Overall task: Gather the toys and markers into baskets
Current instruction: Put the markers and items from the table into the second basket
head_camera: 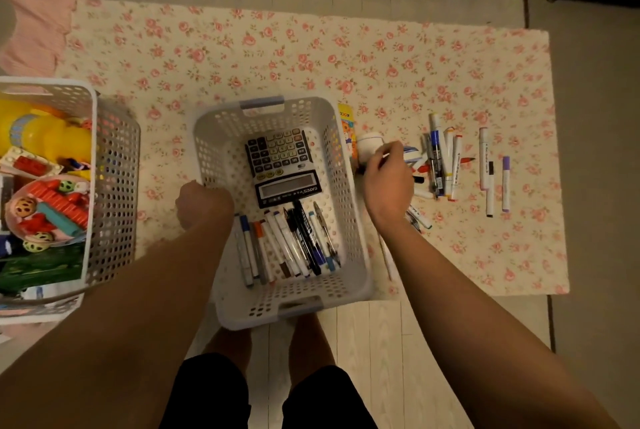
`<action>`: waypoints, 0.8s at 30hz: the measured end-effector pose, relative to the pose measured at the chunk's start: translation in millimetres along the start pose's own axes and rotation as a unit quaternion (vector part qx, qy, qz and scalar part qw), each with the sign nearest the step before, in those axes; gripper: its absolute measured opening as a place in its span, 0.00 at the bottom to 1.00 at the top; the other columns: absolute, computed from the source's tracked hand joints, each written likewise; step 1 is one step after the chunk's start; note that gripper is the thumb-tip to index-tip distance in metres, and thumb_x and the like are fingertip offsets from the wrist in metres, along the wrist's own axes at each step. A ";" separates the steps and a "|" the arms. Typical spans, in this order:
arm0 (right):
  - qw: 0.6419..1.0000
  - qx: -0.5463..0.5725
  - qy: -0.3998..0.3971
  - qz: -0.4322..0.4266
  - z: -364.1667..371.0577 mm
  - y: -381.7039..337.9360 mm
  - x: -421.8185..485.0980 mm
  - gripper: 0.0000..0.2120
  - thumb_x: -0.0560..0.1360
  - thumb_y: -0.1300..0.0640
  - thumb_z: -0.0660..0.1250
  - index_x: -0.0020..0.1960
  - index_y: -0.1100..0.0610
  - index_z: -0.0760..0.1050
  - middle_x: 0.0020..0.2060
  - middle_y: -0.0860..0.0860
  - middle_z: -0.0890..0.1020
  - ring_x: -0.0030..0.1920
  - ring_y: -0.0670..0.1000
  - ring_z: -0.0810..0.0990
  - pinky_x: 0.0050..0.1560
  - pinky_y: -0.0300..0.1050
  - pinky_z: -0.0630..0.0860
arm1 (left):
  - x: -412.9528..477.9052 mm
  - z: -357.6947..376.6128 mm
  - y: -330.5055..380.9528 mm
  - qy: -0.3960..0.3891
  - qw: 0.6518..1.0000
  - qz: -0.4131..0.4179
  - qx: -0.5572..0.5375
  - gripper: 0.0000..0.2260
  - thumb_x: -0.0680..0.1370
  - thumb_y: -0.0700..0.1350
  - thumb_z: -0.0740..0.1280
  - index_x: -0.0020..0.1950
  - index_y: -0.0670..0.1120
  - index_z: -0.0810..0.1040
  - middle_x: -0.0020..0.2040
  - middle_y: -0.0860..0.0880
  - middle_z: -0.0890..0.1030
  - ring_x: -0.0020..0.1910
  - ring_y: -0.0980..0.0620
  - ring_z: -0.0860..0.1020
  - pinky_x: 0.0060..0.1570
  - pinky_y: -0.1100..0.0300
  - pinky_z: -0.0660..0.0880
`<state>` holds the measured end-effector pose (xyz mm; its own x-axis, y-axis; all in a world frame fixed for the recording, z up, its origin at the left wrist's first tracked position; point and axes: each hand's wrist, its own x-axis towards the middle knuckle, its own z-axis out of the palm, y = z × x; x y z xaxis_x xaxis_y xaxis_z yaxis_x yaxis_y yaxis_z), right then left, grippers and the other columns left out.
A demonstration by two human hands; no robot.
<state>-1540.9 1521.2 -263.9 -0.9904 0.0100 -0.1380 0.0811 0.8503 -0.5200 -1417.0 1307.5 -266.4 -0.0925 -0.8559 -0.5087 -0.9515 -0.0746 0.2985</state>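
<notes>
Head view: left basket cut off. Left hand at middle basket rim, fingers hidden, grip unclear. Right hand pinches marker. Baskets: two. Calculator: one.

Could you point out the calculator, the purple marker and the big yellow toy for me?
calculator (282,165): head view, on its keypad.
purple marker (506,186): head view, middle of its barrel.
yellow toy (38,132): head view, on its body.

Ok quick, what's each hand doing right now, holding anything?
Left hand: fingers curled at the white basket rim; grip cannot be told.
Right hand: pinching a thin white marker.
</notes>
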 end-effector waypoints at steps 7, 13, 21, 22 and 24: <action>0.950 -0.158 -0.240 0.124 -3.8 109.5 -22.9 0.13 0.79 0.50 0.61 0.50 0.56 0.81 0.43 0.56 0.83 0.39 0.56 0.79 0.40 0.45 0.74 | -2.5 7.9 6.7 0.017 1.000 -0.022 0.006 0.11 0.76 0.38 0.63 0.55 0.36 0.77 0.53 0.38 0.80 0.52 0.39 0.79 0.50 0.52 0.76; 0.940 -0.213 -0.249 0.092 7.3 132.8 -49.7 0.10 0.79 0.57 0.60 0.48 0.57 0.80 0.41 0.53 0.81 0.40 0.55 0.80 0.38 0.45 0.77 | -3.4 11.1 5.4 0.042 0.999 -0.020 0.011 0.10 0.76 0.38 0.63 0.55 0.35 0.78 0.53 0.37 0.80 0.52 0.39 0.79 0.48 0.54 0.75; 0.939 -0.225 -0.253 0.058 19.1 123.4 -65.3 0.09 0.79 0.54 0.62 0.53 0.58 0.75 0.48 0.52 0.78 0.47 0.56 0.80 0.42 0.47 0.75 | 0.9 8.9 2.2 0.036 0.999 -0.014 0.004 0.11 0.75 0.39 0.63 0.56 0.37 0.77 0.55 0.39 0.80 0.54 0.39 0.79 0.52 0.51 0.76; 0.942 -0.220 -0.250 0.047 18.9 120.2 -66.2 0.12 0.79 0.52 0.61 0.56 0.58 0.73 0.50 0.54 0.77 0.48 0.57 0.80 0.42 0.47 0.73 | 1.5 8.4 0.8 0.034 0.999 -0.011 0.005 0.12 0.75 0.39 0.63 0.57 0.38 0.77 0.56 0.39 0.80 0.54 0.40 0.79 0.52 0.51 0.76; 0.951 -0.189 -0.239 0.053 17.0 114.6 -69.0 0.14 0.79 0.50 0.59 0.58 0.59 0.68 0.49 0.57 0.79 0.47 0.60 0.80 0.41 0.49 0.73 | 0.5 5.7 -0.3 0.025 1.000 -0.001 0.004 0.12 0.76 0.39 0.64 0.57 0.38 0.77 0.57 0.40 0.80 0.55 0.40 0.79 0.54 0.51 0.76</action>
<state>-1461.3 1609.0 -328.3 -0.8076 -0.0581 -0.5869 0.0413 0.9871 -0.1546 -1418.4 1310.0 -271.4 -0.0759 -0.8802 -0.4684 -0.9540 -0.0725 0.2908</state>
